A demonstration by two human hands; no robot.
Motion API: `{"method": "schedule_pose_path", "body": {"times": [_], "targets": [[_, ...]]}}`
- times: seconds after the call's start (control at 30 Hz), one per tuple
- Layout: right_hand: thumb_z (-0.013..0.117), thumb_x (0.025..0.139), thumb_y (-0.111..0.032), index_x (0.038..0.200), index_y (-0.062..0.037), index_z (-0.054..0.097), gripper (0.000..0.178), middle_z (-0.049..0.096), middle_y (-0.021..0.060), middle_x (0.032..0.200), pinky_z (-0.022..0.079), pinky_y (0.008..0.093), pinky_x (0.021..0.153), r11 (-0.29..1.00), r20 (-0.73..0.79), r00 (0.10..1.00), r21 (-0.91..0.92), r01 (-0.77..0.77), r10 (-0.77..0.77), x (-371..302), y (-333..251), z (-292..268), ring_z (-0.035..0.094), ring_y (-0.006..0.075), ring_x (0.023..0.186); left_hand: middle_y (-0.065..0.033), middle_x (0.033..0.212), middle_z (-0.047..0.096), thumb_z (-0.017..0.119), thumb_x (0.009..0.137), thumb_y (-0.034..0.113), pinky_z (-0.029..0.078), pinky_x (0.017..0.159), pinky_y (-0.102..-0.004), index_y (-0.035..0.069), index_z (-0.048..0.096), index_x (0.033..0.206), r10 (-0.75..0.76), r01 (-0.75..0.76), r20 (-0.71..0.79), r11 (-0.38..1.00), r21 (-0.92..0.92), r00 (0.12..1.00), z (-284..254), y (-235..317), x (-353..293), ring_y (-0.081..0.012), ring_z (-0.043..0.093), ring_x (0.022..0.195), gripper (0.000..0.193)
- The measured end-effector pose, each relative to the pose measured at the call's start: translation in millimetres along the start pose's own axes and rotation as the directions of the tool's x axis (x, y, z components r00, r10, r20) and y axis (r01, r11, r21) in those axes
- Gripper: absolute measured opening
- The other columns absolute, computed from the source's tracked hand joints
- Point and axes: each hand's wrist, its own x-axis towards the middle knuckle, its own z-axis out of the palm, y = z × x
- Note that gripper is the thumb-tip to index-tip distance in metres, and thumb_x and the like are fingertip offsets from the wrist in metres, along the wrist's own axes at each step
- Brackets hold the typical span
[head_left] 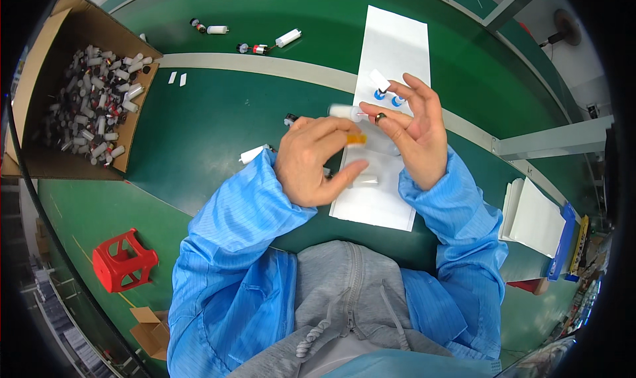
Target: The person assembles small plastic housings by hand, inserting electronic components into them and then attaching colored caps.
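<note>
My right hand (419, 130) pinches a small dark round part (380, 118) between thumb and a finger, the other fingers raised. A thin red wire runs from this part to a white cylinder (343, 111), blurred, just above my left fingers. My left hand (313, 161) is curled palm down with its thumb apart. A blurred orange piece (356, 139) shows at its fingertips; whether they grip it is unclear. Beneath lies a white paper strip (381, 209) bearing a pale cylinder (366, 179) near my left thumb. Small blue round pieces (397, 101) and a white flat piece (379, 80) are by my right fingers.
An open cardboard box (142, 123) full of white cylinders stands at the left. More wired cylinders (288, 38) lie at the back, and one (252, 154) by my left sleeve. White tabs (183, 79) lie near the box. At the right are papers (535, 219); a red stool (124, 260) is lower left.
</note>
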Motion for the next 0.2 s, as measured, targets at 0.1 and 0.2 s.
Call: {"method": "schedule_pose_path", "body": {"times": [0.1, 0.2], "targets": [[0.039, 0.089, 0.015, 0.142, -0.0027, 0.015, 0.061, 0.028, 0.0231, 0.144, 0.027, 0.0419, 0.112, 0.987, 0.196, 0.971, -0.054, 0.152, -0.139, -14, 6, 13, 0.046, 0.0366, 0.128, -0.0146, 0.082, 0.063, 0.066, 0.081, 0.003, 0.046, 0.061, -0.0341, -0.003, 0.062, 0.082, -0.206, 0.190, -0.072, 0.964, -0.186, 0.976, 8, -1, -8, -0.0287, 0.061, 0.069, 0.007], [0.040, 0.094, 0.005, 0.144, -0.0035, 0.012, 0.058, 0.012, 0.0228, 0.154, 0.017, 0.0459, 0.115, 0.958, 0.338, 0.920, -0.133, 0.255, -0.198, -22, 13, 14, 0.028, 0.0374, 0.139, -0.0178, 0.080, 0.062, 0.068, 0.085, 0.009, 0.046, 0.059, -0.0332, -0.003, 0.064, 0.089, -0.377, 0.369, 0.059, 0.847, -0.383, 0.924, 16, -8, -18, -0.0244, 0.062, 0.068, 0.014]]}}
